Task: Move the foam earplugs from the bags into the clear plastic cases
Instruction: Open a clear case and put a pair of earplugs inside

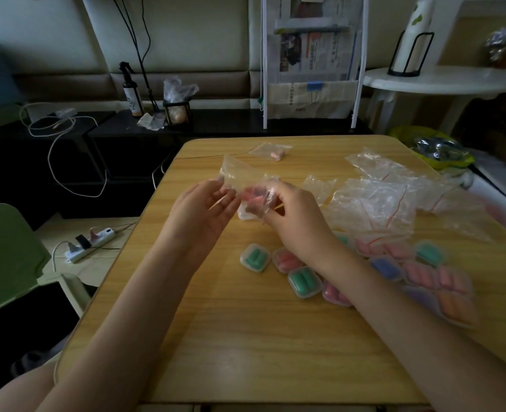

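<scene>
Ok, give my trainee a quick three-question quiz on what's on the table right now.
1. True or false: the bag at the far edge of the table holds green earplugs.
2. Which hand has its fingers curled round the held bag? A. left hand B. right hand C. neither
3. Fill in: the case nearest the left forearm holds ____ earplugs.

Key:
1. False; they look pink.
2. B; the left hand's fingers lie fairly straight against the bag.
3. Green.
</scene>
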`<state>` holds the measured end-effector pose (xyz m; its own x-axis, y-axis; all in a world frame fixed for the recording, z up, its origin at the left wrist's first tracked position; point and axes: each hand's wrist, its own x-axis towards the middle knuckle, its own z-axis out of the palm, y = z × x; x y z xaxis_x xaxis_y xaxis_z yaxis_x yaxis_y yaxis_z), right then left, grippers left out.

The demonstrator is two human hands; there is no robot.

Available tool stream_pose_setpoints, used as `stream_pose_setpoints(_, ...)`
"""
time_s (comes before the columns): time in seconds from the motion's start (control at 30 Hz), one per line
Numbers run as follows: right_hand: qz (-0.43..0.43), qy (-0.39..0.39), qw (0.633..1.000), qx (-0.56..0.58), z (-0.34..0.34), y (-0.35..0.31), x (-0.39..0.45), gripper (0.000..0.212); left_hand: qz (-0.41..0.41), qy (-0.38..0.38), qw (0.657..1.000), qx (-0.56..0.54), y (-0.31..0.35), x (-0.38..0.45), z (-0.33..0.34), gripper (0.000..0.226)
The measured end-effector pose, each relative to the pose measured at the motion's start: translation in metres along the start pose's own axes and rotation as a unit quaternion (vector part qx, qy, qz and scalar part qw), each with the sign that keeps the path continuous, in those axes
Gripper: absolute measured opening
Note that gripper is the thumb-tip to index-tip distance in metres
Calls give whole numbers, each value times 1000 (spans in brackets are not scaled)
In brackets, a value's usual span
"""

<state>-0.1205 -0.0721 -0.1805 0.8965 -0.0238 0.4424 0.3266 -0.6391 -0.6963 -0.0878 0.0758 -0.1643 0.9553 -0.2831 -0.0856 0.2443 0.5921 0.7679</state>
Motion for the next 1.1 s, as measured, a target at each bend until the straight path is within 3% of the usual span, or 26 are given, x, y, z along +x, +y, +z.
stream_pose_setpoints(0.07, -11, 2, 1000, -1, 0, -1, -1, 24, 4, -4, 1000, 8, 0, -1, 1, 24)
stream_pose_setpoints(0.2, -8, 8, 999, 31, -1, -3, 0, 16, -5, -9, 990, 144, -2, -4, 0, 54)
stream_pose_setpoints(0.37, -11, -5, 998, 60, 0, -4, 0, 12, -54, -42, 973, 219, -6, -6, 3, 28)
stream_pose_setpoints(0.57, -32, -12, 996, -87, 3, -2, -2, 23, -21, 4, 977, 212, -6, -7, -1, 21)
stream_pose_setpoints(0.8, -161, 105, 956, -222, 0, 1, -3, 17, -61, 22, 991, 120, -3, 0, -5, 19)
stream_pose_setpoints(0.93, -139, 81, 970, -184, 1, -2, -2, 25, -58, 42, 993, 96, -3, 3, -9, 12)
stream_pose_setpoints(1.1, -80, 63, 995, -6, 2, 1, 0, 24, -5, 81, 991, 103, -3, 3, -8, 7)
